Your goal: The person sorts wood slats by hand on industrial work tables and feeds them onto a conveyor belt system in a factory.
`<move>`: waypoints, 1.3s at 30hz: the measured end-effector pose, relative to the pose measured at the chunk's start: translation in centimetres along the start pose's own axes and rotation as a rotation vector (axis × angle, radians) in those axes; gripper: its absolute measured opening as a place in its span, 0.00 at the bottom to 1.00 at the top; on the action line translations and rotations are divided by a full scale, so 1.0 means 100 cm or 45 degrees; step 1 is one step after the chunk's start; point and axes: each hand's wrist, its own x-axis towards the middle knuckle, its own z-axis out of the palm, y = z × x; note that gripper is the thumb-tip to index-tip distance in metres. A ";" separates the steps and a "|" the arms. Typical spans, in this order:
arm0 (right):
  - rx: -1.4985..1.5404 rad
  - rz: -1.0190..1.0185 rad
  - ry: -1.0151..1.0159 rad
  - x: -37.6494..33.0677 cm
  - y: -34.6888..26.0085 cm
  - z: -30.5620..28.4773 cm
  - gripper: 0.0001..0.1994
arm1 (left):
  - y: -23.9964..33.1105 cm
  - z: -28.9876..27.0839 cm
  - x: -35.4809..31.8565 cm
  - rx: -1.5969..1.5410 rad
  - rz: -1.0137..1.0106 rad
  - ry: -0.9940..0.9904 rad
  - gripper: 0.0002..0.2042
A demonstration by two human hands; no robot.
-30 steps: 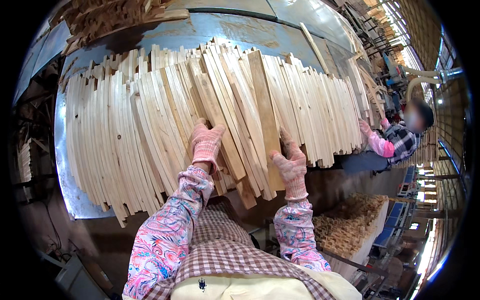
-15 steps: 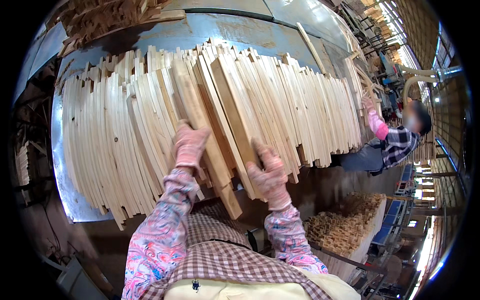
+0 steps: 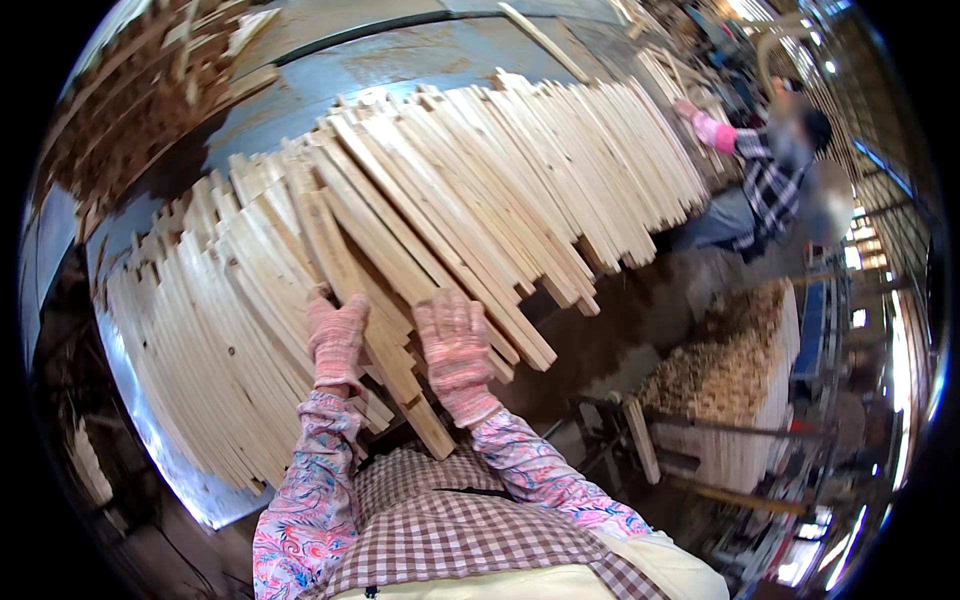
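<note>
Long pale wooden strips lie side by side in a broad row (image 3: 500, 180) on a metal-topped table (image 3: 345, 85). My left hand (image 3: 337, 340), in a pink knitted glove, is closed at the edge of one wooden strip (image 3: 388, 360), with its thumb against it. That strip slants over its neighbours, and its near end sticks out toward my apron. To the right of it, my right hand (image 3: 455, 355), gloved alike, lies with fingers stretched out across the near ends of several strips. A dark gap shows between the slanted strip and the strips under my right hand.
A stack of short wood pieces (image 3: 725, 360) stands on a rack at the right. Another person (image 3: 765, 180) in a checked shirt works at the row's far right end. More wood (image 3: 130, 120) is heaped at the far left. A loose strip (image 3: 545, 42) lies behind the row.
The view has turned, so the row now slants up to the right. My right hand has gone from the side of a strip to lying flat over strip ends, closer to my left hand.
</note>
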 end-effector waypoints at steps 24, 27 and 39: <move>-0.086 0.222 -0.001 0.035 -0.016 -0.014 0.24 | -0.008 -0.005 0.009 -0.022 0.050 -0.074 0.31; -0.160 0.238 -0.121 0.040 -0.011 -0.016 0.25 | -0.021 0.002 0.016 0.071 0.157 -0.016 0.31; 0.510 0.302 -0.544 0.040 0.002 -0.055 0.41 | 0.056 -0.012 -0.024 0.504 -0.055 -0.132 0.45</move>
